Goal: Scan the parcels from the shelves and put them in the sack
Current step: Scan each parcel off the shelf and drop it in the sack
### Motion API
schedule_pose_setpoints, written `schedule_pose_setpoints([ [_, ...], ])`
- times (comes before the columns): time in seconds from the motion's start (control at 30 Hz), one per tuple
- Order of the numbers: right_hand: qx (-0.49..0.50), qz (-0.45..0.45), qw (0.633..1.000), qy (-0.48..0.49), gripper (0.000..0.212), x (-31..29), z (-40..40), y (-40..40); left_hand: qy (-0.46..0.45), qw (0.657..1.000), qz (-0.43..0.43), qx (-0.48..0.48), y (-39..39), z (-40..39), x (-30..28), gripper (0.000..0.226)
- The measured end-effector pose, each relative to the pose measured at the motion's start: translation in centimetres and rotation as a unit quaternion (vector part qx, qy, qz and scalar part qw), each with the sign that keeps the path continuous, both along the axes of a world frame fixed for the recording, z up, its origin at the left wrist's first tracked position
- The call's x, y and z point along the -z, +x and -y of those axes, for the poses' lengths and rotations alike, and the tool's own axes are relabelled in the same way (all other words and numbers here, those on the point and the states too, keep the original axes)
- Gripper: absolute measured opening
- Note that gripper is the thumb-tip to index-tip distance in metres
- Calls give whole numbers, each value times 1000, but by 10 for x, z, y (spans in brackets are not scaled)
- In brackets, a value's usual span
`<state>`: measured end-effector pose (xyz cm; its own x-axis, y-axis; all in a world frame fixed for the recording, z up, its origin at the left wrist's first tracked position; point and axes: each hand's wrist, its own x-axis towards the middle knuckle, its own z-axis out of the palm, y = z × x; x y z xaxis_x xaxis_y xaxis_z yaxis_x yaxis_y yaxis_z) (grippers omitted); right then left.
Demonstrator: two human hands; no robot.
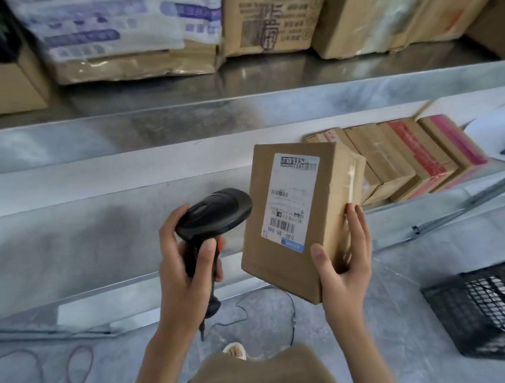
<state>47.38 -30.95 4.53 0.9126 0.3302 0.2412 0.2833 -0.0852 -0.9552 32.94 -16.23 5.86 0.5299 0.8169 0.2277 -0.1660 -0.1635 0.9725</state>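
Seemingly mid-scan, the left hand grips a black scanner beside a cardboard parcel, which the right hand grasps by its lower corner. Held so low, the tilted parcel may slip; the scanner's aim might miss the barcode label.

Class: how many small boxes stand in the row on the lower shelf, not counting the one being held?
4, side by side at the shelf's right end: plain, plain, red-taped, pink-taped. The held box may hide more.
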Motion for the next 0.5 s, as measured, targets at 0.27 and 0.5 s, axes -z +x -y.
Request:
schedule_pose_setpoints([
  [0.27, 123, 19, 992, 17, 76, -26, 84, 50, 69, 990, -20, 119, 101, 38, -31, 43],
  [0.5, 276, -58, 956, 81, 68, -17, 202, 122, 95, 963, -57, 245, 215, 136, -35, 45],
])
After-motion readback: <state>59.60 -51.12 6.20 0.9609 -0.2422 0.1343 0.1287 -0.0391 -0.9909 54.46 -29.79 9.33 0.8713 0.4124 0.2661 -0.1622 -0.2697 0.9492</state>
